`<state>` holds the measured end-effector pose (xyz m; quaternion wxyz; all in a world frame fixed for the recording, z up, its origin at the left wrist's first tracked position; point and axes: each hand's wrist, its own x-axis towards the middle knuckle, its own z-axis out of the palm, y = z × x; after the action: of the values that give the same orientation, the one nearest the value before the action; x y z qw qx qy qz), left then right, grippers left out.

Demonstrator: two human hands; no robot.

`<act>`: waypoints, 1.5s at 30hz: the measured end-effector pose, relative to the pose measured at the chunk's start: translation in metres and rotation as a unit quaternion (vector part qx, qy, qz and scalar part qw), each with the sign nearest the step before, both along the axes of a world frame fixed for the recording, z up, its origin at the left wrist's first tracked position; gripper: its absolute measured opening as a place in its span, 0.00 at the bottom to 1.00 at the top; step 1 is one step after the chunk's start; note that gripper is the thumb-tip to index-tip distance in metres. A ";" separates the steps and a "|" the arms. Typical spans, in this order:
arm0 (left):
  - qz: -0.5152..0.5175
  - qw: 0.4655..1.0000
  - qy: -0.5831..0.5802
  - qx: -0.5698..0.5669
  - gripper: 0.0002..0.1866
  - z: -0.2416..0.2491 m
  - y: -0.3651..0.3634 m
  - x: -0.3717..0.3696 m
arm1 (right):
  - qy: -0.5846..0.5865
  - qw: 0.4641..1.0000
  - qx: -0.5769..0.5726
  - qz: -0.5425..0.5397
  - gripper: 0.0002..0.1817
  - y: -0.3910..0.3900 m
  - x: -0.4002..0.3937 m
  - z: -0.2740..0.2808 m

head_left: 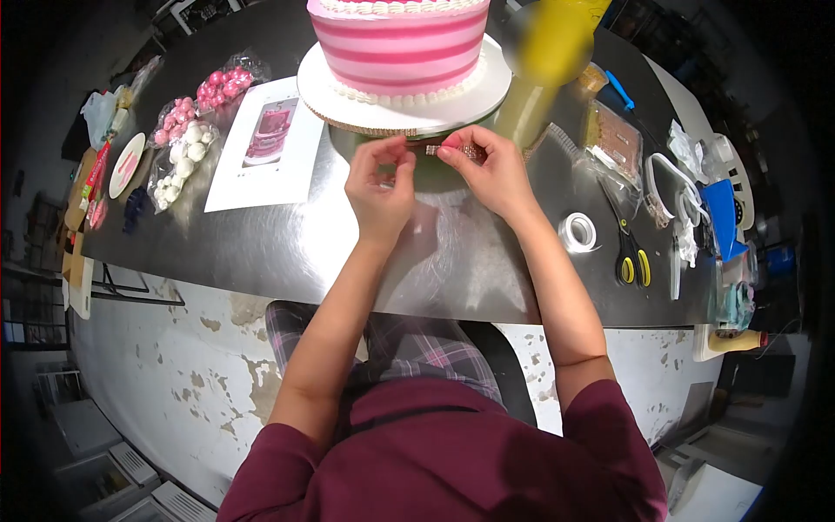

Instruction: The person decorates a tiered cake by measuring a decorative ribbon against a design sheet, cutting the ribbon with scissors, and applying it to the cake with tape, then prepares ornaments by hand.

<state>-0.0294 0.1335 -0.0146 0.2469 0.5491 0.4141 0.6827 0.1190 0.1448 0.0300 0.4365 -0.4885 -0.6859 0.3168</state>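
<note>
A pink striped cake [402, 50] with white piped borders stands on a round white board [326, 90]. Along the board's front-left edge runs a sparkly trim [370, 131]. My right hand [489, 167] is just in front of the board, with thumb and fingers pinched on a short piece of the sparkly trim [432, 150]. Beside it, my left hand [383, 184] has its thumb and fingers curled close together near the end of the trim at the board's edge. Whatever lies between those fingertips is too small to make out.
On the left are a printed cake picture [270, 143] and bags of pink balls [224, 87] and white balls [178, 165]. To the right lie a tape roll [577, 233], scissors [632, 252], a plastic packet [613, 139] and a blue tray [722, 217]. A blurred yellow object [557, 39] stands behind.
</note>
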 end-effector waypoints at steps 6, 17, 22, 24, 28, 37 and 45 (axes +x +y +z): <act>0.080 0.990 0.078 0.082 0.14 0.010 0.015 0.000 | 0.020 0.996 0.079 -0.045 0.09 0.014 -0.009 -0.008; 0.147 0.975 0.120 0.119 0.09 -0.001 0.025 0.000 | 0.006 0.988 0.134 -0.082 0.09 0.019 -0.017 -0.018; 0.160 0.971 0.127 0.126 0.08 -0.002 0.027 -0.002 | 0.017 0.985 0.148 -0.087 0.08 0.020 -0.022 -0.020; 0.156 0.973 0.120 0.124 0.08 -0.002 0.027 -0.002 | 0.010 0.987 0.132 -0.093 0.08 0.017 -0.023 -0.017; 0.156 0.974 0.114 0.120 0.08 -0.001 0.027 -0.001 | 0.018 0.982 0.157 -0.102 0.08 0.019 -0.024 -0.020; 0.134 0.982 0.105 0.083 0.09 0.006 0.020 0.001 | -0.015 0.986 0.126 -0.104 0.10 0.014 -0.025 -0.013; 0.150 0.978 0.120 0.081 0.10 0.006 0.021 0.002 | -0.017 0.984 0.133 -0.116 0.10 0.014 -0.027 -0.014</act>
<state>-0.0278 0.1544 -0.0089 0.0451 0.5769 0.4617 0.6723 0.0921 0.1585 0.0160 0.5197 -0.5075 -0.6679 0.1622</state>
